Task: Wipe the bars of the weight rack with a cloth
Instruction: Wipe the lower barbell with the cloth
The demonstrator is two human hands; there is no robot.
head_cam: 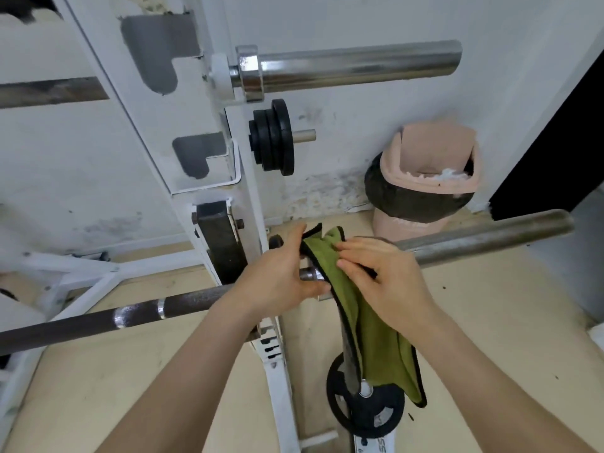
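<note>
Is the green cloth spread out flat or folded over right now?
Folded: the green cloth hangs doubled in layers, held by the left hand and right hand.

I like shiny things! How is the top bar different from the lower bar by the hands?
The top bar is bright, mirror-shiny chrome; the lower bar is dull grey. The top bar sits high on the white rack; the lower bar sits further down. Nothing touches the top bar, while the left hand and right hand hold a green cloth at the lower bar. Both are round metal bars sticking out sideways.
</note>
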